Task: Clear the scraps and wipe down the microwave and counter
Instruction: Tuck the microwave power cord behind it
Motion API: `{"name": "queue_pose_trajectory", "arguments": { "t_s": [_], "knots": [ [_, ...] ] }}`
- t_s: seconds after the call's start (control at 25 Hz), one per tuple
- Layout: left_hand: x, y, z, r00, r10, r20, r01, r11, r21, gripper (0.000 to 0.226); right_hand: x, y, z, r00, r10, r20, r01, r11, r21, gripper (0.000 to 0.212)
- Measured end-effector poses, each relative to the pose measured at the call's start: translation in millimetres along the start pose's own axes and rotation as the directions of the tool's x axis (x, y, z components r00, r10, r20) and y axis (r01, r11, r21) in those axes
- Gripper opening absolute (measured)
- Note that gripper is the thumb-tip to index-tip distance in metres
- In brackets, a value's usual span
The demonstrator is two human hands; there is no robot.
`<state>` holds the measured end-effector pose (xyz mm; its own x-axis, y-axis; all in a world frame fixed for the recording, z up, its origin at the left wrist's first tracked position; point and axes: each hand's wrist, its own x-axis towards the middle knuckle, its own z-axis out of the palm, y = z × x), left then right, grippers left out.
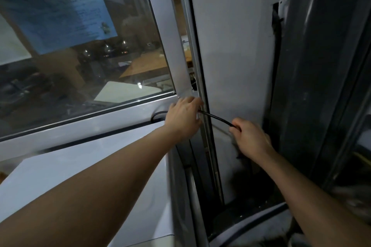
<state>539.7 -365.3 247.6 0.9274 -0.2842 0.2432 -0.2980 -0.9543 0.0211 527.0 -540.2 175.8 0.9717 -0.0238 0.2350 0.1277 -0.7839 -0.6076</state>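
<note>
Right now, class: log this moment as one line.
left hand: holds black cable at window frame | right hand: grips cable | wiping: not yet

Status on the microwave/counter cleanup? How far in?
Done: nothing visible; no cloth or scraps in view. In hand: both hands hold a black cable by the window frame; the left hand grips it at the frame corner and the right hand pinches it further along. The white appliance top sits below. Left: clearing scraps and all wiping.
</note>
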Motion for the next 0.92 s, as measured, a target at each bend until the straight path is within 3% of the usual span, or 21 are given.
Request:
{"name": "queue_pose_trajectory", "arguments": {
  "t_s": [0.12,0.24,0.4,0.52,0.64,0.76,0.92],
  "knots": [
    [7.0,13.7,-4.4,0.999,0.035,0.026,-0.036,0.999,0.015,0.034,-7.0,-19.3,-24.5,0.998,-0.055,-0.014,0.055,0.998,-0.006,0.015],
    [6.0,15.1,-9.1,0.999,-0.006,-0.038,0.005,0.999,-0.039,0.017,-10.9,-27.4,-34.5,0.996,-0.084,-0.011,0.084,0.996,0.004,0.013],
    [0.5,4.9,-23.3,0.999,-0.009,-0.038,0.005,0.995,-0.100,0.013,-11.2,-24.4,-26.5,0.992,-0.127,0.024,0.123,0.982,0.145,0.011],
    [-2.1,-8.1,-39.7,0.992,-0.021,-0.126,0.002,0.989,-0.149,0.013,-10.9,-15.5,-12.0,0.993,-0.059,0.104,0.030,0.965,0.260,0.007],
    [-3.4,-23.6,-55.4,0.980,-0.094,-0.176,0.050,0.970,-0.238,0.015,-14.1,-5.2,-4.1,0.982,0.043,0.186,-0.093,0.959,0.268,0.011],
    [-6.0,-30.8,-66.2,0.976,-0.107,-0.190,0.061,0.970,-0.233,0.017,-12.9,-16.4,-13.0,0.991,0.041,0.131,-0.083,0.938,0.337,0.017],
    [-8.6,-9.2,-88.4,0.962,0.074,-0.262,-0.104,0.990,-0.099,0.017,-9.2,-49.1,-45.2,1.000,-0.005,0.000,0.004,0.915,0.404,0.023]
  ]
}}
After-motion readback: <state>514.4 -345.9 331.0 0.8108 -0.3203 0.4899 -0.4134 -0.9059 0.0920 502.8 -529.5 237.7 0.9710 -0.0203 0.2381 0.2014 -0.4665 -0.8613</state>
